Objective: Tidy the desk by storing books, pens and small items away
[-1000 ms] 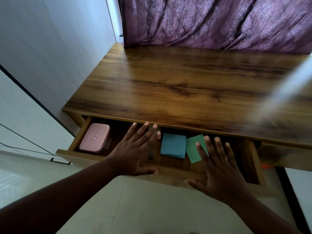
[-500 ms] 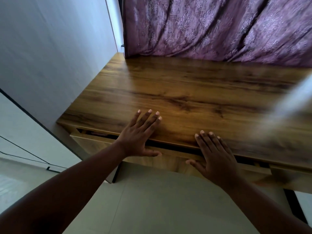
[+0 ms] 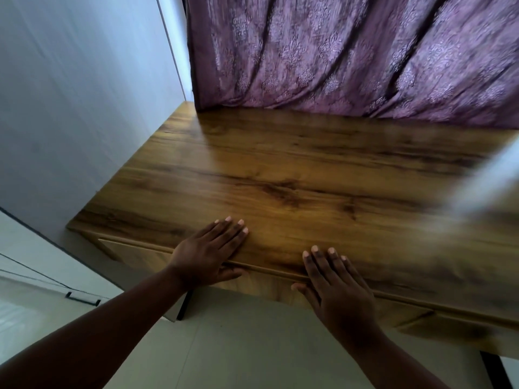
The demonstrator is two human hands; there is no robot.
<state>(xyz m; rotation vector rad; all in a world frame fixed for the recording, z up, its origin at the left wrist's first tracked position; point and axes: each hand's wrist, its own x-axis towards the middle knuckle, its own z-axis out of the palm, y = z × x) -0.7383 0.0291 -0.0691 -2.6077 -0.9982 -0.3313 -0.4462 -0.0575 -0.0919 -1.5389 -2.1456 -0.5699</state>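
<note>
Closing the drawer (image 3: pixel 269 287), seemingly the last tidying step. Left hand (image 3: pixel 206 255) and right hand (image 3: pixel 337 287) flat against its front under the bare wooden tabletop (image 3: pixel 280 169), fingers straight, gripping nothing. Stored items hidden inside. Next: lifting both hands away.

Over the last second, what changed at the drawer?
The drawer slid in under the desk and now looks shut, hiding the pink box and paper pads. Both hands, left hand and right hand, pushed it, flat and holding nothing. The curtain is unchanged.
</note>
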